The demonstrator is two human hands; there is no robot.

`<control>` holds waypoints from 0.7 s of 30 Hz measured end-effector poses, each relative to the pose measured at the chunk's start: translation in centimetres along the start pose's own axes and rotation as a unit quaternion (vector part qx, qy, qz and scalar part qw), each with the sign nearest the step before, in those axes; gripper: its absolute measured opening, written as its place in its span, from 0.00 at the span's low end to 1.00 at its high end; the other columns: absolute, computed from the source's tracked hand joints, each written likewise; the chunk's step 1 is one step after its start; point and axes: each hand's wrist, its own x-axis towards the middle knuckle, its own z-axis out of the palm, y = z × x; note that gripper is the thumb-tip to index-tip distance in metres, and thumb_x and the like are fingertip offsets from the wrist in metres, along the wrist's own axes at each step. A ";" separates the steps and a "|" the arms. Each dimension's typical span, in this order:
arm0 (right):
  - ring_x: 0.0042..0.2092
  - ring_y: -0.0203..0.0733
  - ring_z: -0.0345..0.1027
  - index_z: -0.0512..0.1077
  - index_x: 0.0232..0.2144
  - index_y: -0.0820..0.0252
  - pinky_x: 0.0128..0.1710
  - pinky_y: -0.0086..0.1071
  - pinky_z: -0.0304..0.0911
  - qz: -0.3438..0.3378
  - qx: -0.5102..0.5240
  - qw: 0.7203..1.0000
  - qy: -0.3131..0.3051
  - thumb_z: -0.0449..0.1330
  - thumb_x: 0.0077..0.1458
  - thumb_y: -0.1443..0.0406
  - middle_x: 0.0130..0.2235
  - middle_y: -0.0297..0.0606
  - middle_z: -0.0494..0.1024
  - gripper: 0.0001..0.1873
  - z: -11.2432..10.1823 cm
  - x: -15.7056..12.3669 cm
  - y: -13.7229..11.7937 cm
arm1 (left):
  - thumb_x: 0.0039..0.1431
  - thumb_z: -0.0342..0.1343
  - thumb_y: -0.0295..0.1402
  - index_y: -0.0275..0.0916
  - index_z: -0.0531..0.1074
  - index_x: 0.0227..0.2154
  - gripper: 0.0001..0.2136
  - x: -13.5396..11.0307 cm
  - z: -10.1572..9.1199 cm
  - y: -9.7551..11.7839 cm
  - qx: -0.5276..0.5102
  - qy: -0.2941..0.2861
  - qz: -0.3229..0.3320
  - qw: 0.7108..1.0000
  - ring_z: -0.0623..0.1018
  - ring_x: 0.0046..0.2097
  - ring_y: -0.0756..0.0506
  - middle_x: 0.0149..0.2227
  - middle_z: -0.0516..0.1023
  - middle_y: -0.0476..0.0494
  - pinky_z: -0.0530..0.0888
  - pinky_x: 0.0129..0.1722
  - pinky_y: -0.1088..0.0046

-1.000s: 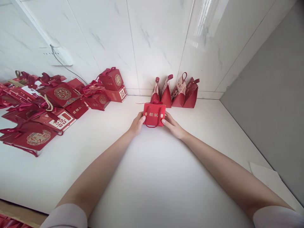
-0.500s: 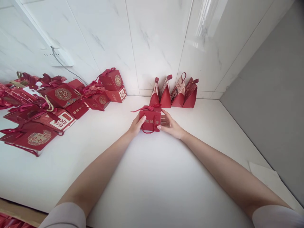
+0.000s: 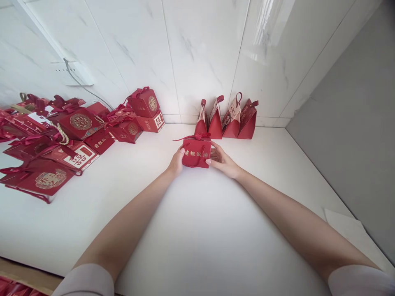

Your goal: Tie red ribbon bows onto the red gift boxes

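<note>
Between my hands is a red gift box (image 3: 196,153) with gold characters on its front, a twisted red cord handle and a ribbon tied on top. My left hand (image 3: 177,161) grips its left side, thumb at the front edge. On the right side, my right hand (image 3: 224,162) holds the box with the thumb at the lower front corner and the fingers along the side, partly hidden behind it. Just behind the box, several red triangular gift boxes (image 3: 230,121) with loop handles stand in a row near the wall.
A pile of red gift boxes with ribbons (image 3: 61,142) spreads over the left of the white table (image 3: 197,230). Two stacked boxes (image 3: 148,109) stand by the tiled wall (image 3: 203,53). A cable (image 3: 83,88) runs from the socket. More red items (image 3: 18,286) show at lower left.
The box has shifted slightly right and up in view. Its cord handle now lies higher and to one side, and my left thumb has moved off the front, uncovering more gold characters.
</note>
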 end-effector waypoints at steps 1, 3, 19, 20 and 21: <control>0.56 0.50 0.65 0.45 0.68 0.48 0.58 0.50 0.60 0.002 0.002 1.000 0.000 0.67 0.51 0.49 0.59 0.47 0.66 0.51 0.0 0.0 0.0 | 0.61 0.44 0.57 0.39 0.69 0.56 0.31 0.1 0.0 0.0 -0.013 0.006 -0.005 1.000 0.72 0.59 0.37 0.55 0.76 0.41 0.68 0.59 0.57; 0.56 0.50 0.65 0.46 0.68 0.49 0.59 0.50 0.60 0.003 0.009 1.000 -0.002 0.66 0.51 0.49 0.59 0.47 0.67 0.50 0.0 0.0 -0.1 | 0.61 0.45 0.57 0.38 0.69 0.56 0.31 0.0 0.1 0.2 -0.025 0.015 -0.003 1.000 0.72 0.59 0.36 0.55 0.76 0.41 0.67 0.60 0.57; 0.64 0.49 0.58 0.59 0.62 0.54 0.65 0.47 0.54 -0.006 -0.017 0.999 0.027 0.61 0.58 0.49 0.63 0.41 0.65 0.35 2.0 -0.9 -2.2 | 0.63 0.47 0.51 0.42 0.55 0.65 0.32 -2.0 0.9 3.4 0.288 -0.020 0.161 0.944 0.71 0.57 0.36 0.65 0.61 0.35 0.66 0.57 0.59; 0.64 0.49 0.59 0.59 0.62 0.54 0.65 0.47 0.54 -0.001 -0.015 1.000 0.027 0.61 0.57 0.50 0.63 0.40 0.66 0.35 2.0 -0.9 -2.1 | 0.63 0.48 0.51 0.42 0.55 0.65 0.31 -2.0 0.8 3.3 0.285 -0.021 0.161 0.945 0.71 0.57 0.36 0.65 0.61 0.35 0.66 0.57 0.59; 0.63 0.49 0.60 0.58 0.63 0.53 0.65 0.47 0.54 0.001 -0.010 1.000 0.024 0.62 0.57 0.51 0.63 0.40 0.66 0.35 1.8 -0.8 -2.0 | 0.64 0.47 0.50 0.42 0.56 0.65 0.31 -1.8 0.8 3.3 0.276 -0.018 0.159 0.948 0.70 0.58 0.36 0.65 0.61 0.35 0.66 0.57 0.59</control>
